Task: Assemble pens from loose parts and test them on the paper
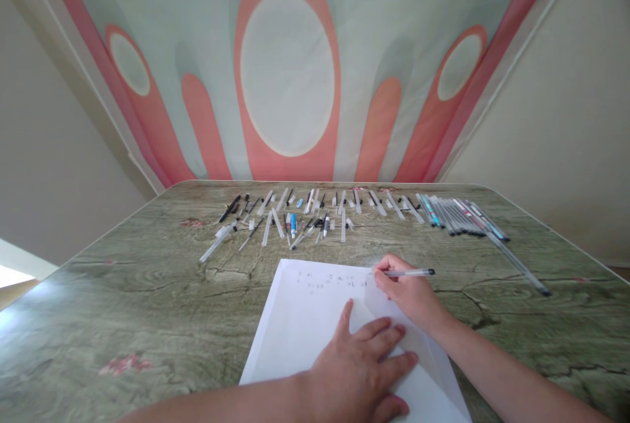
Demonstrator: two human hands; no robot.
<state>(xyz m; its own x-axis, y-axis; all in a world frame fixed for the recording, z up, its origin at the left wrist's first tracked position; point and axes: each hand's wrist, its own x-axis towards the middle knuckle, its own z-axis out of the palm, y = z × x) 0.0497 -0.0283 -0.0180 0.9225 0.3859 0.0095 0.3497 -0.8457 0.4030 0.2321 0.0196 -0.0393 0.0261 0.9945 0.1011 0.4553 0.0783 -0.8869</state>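
Observation:
White paper [295, 331] lies on the table in front of me, with small dark handwritten marks across its upper part. My left hand [361, 364] rests flat on the lower right of the sheet, fingers spread, holding nothing. Near the paper's upper right corner, my right hand [406, 288] grips a clear pen [413, 272] with a dark end. The pen lies nearly level, its dark end pointing right, and its tip is hidden by my fingers.
Pen parts and caps, among them a blue piece [294, 225], are scattered over the far middle of the wood-patterned table [172, 318]. A row of pens [450, 215] lies at the far right, with a single clear pen [519, 264] slanting nearer. A patterned cloth hangs behind.

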